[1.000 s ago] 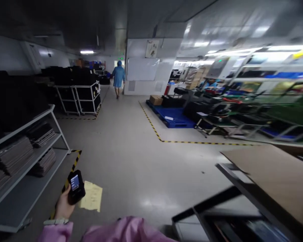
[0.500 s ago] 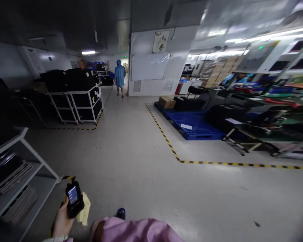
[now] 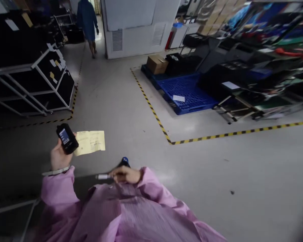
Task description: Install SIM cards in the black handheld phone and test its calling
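Two items fill the left grip (image 3: 60, 157): fingers wrap a black handheld device (image 3: 68, 139), with yellow paper (image 3: 91, 142) jutting out just to its right. The right grip (image 3: 126, 175) pinches a white pen-like stick (image 3: 102, 176) by one end. Beyond, a blue pallet (image 3: 189, 88) lies behind striped floor tape (image 3: 156, 117).

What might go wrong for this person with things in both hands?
The yellow paper sticks out past the left hand, which also holds a black device, so it might slip free. The white pen-like object juts from the right hand and might be dropped. The low blue pallet beyond the striped tape could trip someone straying there.
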`<state>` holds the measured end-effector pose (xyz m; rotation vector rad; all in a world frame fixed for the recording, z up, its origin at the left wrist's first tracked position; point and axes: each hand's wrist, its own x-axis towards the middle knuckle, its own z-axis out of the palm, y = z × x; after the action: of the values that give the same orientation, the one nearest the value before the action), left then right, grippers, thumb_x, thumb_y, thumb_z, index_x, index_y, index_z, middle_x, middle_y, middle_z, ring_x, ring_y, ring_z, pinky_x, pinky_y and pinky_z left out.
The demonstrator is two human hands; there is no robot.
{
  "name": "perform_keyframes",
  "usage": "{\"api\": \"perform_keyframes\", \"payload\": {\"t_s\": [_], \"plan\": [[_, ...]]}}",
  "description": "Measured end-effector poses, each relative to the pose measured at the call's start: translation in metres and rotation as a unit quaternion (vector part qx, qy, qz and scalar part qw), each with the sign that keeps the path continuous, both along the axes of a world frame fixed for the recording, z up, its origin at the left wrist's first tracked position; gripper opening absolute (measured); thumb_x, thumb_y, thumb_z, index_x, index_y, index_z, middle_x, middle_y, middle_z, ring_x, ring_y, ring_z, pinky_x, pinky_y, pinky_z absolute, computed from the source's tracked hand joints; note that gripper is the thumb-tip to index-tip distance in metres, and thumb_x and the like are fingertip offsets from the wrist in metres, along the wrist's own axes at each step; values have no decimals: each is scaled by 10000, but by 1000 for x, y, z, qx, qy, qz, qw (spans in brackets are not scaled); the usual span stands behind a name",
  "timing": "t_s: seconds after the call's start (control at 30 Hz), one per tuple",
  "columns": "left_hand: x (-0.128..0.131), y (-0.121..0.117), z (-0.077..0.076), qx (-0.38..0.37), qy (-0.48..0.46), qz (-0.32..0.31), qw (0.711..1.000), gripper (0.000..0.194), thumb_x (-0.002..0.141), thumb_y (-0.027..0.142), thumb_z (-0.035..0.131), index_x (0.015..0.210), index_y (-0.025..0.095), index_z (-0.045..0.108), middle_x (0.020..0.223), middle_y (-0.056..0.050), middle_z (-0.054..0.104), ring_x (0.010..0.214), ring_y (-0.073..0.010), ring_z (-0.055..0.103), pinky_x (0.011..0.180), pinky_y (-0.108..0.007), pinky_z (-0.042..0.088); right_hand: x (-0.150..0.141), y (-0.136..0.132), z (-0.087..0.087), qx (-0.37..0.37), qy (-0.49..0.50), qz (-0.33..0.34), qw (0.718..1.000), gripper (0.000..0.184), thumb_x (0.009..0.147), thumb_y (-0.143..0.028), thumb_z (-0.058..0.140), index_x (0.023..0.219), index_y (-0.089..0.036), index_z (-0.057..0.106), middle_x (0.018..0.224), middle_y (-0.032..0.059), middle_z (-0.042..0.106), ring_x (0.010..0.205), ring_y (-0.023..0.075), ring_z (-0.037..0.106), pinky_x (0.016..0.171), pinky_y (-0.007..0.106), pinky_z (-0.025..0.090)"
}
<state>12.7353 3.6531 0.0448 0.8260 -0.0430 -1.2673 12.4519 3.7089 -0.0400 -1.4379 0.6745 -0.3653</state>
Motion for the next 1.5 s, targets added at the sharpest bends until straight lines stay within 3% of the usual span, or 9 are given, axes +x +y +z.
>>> {"api": "perform_keyframes", "payload": {"t_s": [0.1, 0.27, 0.4, 0.57, 0.8, 0.97, 1.13, 1.37, 1.5], "plan": [[-6, -76, 20, 17, -8, 27, 999, 448, 1078, 295, 351, 1438, 155, 578, 961, -113, 832, 859, -211, 821, 808, -301, 669, -29, -114, 16, 46, -81, -72, 993, 600, 926, -651, 573, 1337, -215, 536, 751, -55, 555, 459, 49, 378, 431, 212, 342], [-18, -194, 37, 60, -7, 48, 997, 458, 1091, 289, 292, 1426, 151, 571, 956, -93, 835, 864, -201, 817, 796, -298, 668, -39, -264, 45, 86, -113, -171, 975, 596, 958, -691, 478, 1325, -230, 562, 870, 5, 622, 529, 78, 484, 461, 231, 404], [-39, -303, 28, 57, -4, 55, 997, 447, 1086, 330, 343, 1405, 170, 612, 1026, -96, 834, 903, -202, 810, 835, -298, 656, -49, -382, 35, 86, -57, -234, 967, 438, 1018, -511, 566, 1277, -160, 610, 1113, 75, 684, 857, 145, 669, 732, 313, 597], [-71, -475, 24, 43, -10, 6, 999, 464, 1080, 319, 367, 1437, 126, 592, 1016, -125, 826, 926, -220, 801, 889, -333, 642, -90, -532, 15, 49, 27, -355, 933, 396, 992, -419, 647, 1301, -173, 621, 1291, 97, 658, 1106, 222, 676, 939, 436, 609], [-126, -730, 63, 24, -5, -129, 991, 405, 1085, 313, 362, 1216, 148, 708, 974, -114, 824, 911, -218, 805, 798, -306, 655, -204, -657, 5, 1, 108, -635, 765, 292, 958, -447, 677, 992, -157, 673, 1045, 47, 675, 946, 166, 632, 874, 359, 552], [-193, -894, 75, -24, -50, -199, 978, 369, 1053, 367, 468, 1094, 140, 756, 1030, -130, 828, 997, -254, 796, 905, -364, 650, -260, -755, -15, -22, -18, -765, 644, 412, 882, -577, 690, 834, -177, 601, 788, -18, 577, 693, 115, 515, 669, 272, 458], [-254, -1049, 81, -68, -103, -212, 969, 350, 924, 453, 692, 1040, 135, 779, 952, -111, 834, 1064, -313, 781, 934, -430, 647, -297, -938, 6, 30, -231, -711, 663, 750, 688, -904, 517, 519, -215, 272, 521, -53, 276, 494, 99, 330, 479, 248, 349], [-295, -1234, 86, -61, -140, -152, 976, 379, 730, 500, 879, 872, 169, 764, 879, -95, 822, 1060, -354, 774, 882, -457, 645, -322, -1252, 73, 108, -399, -550, 726, 719, 672, -648, 737, 528, -212, 184, 508, -71, 177, 469, 84, 249, 433, 222, 350], [-314, -1353, 74, -59, -135, -135, 980, 377, 716, 543, 880, 826, 201, 766, 842, -84, 813, 1012, -345, 777, 825, -439, 649, -321, -1411, 80, 137, -439, -496, 737, 671, 738, -713, 721, 542, -228, 300, 516, -68, 259, 482, 94, 301, 435, 230, 387]]}}
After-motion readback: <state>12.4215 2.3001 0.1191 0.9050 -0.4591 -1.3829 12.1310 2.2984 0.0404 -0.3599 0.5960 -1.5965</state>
